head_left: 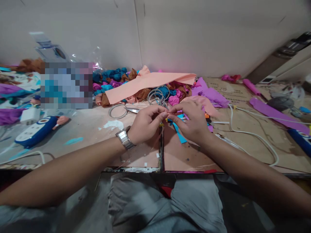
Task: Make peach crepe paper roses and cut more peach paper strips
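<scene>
Above the seam of the work table, my left hand [148, 125] and my right hand [192, 122] meet, fingertips pinched together. Both are closed on something small that the fingers mostly hide; I cannot make out what it is. Small yellow bits show just under the fingertips. Beneath the right hand lies a blue strip [180, 132]. Scissors [132, 110] with a large ring handle rest beside my left hand. More metal loops [159, 94] stand just behind the hands. A long peach sheet of crepe paper [145, 84] lies across a heap behind them.
Crumpled coloured paper [114, 75] piles along the wall. At left sits a blue and white power strip [36, 132] with a white adapter [30, 116]. A white cable [268, 146] curves across the cardboard at right, near purple paper [279, 116]. A grey cylindrical object [274, 61] leans at back right.
</scene>
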The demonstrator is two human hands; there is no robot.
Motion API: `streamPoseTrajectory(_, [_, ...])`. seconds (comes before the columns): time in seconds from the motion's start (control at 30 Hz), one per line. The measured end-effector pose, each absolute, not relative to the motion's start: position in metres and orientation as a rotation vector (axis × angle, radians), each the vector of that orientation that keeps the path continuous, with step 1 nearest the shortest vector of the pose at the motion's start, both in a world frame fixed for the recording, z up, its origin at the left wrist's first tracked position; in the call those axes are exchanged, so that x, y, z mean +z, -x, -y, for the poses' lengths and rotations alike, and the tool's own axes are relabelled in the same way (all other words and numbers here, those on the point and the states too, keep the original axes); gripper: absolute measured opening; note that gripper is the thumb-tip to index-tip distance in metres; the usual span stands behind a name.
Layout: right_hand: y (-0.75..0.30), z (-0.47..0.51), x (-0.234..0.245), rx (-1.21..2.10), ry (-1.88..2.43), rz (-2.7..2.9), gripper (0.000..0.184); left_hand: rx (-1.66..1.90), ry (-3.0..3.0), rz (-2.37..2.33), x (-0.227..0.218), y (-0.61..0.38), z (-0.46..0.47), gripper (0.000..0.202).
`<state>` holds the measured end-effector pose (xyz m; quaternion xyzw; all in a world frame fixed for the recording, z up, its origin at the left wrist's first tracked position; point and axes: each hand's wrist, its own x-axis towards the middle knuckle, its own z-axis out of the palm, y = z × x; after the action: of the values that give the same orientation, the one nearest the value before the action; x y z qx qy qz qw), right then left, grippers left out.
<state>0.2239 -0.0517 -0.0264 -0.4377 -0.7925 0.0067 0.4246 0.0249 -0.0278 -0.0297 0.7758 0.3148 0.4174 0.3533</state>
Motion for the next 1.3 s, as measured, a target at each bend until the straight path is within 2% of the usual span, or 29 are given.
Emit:
streamPoseTrajectory(0.37, [-0.2257,0.0521,-0.0258,0.034,1.067,1.99,0.021,1.036,-1.956,-0.777,-0.0249,-0.0248,0.0263,0.033])
streamPoseTrajectory(0.83, [-0.2268,0.0518,-0.0242,-0.027,1.107,1.962,0.021,1.247,-1.992,-0.774,-0.0277,-0.0233,0.0266,0.023])
streamPoseTrajectory(1.3, [-0.2276,0.0535,-0.0225,-0.019,1.066,1.947,0.016,1.14,-1.718,-0.786,-0.0244,-0.0276,0.0293,0.027])
